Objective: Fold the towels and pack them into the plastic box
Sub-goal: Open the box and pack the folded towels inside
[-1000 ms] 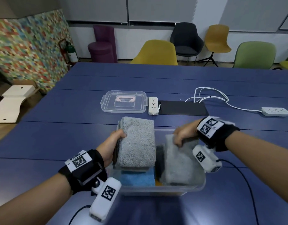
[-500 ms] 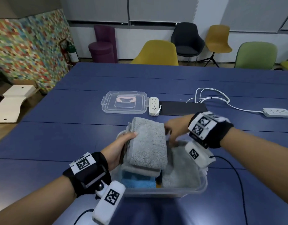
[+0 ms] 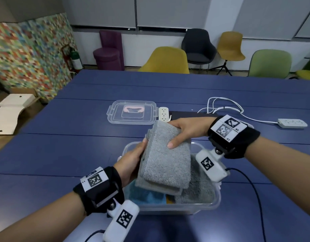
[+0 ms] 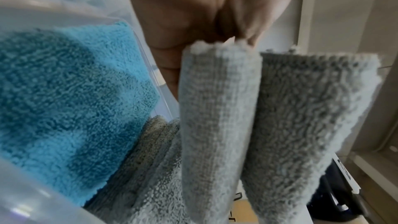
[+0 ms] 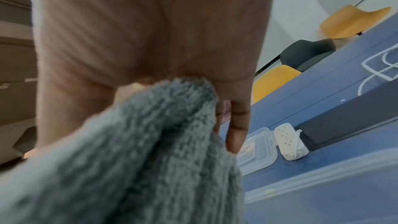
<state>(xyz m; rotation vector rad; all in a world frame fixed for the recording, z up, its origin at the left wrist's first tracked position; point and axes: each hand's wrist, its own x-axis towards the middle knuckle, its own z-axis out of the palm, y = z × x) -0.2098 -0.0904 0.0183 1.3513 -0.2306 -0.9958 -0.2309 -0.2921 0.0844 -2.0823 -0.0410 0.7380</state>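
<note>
A folded grey towel (image 3: 165, 158) is held tilted above the clear plastic box (image 3: 177, 209) near the table's front edge. My left hand (image 3: 133, 160) grips its left edge, thumb on top. My right hand (image 3: 184, 131) grips its far right corner, thumb on the top face and fingers wrapped over the far edge. Inside the box lie a blue towel (image 3: 147, 197), another grey towel (image 3: 197, 187) on the right and a bit of something yellow (image 3: 169, 199). The left wrist view shows the grey towel's folded layers (image 4: 219, 134) beside the blue towel (image 4: 64, 101). The right wrist view shows grey towel (image 5: 137, 159) under my palm.
The box's clear lid (image 3: 132, 114) lies on the blue table (image 3: 80, 137) beyond the box. Next to it are a white power strip (image 3: 163, 114) and a dark flat pad (image 3: 191, 114). White cables (image 3: 224, 107) run to a second power strip (image 3: 292, 123) at right. Chairs stand behind the table.
My right hand left the grey towel in the box's right side and took hold of the folded towel's far corner. The folded towel shifted right, over the box's middle.
</note>
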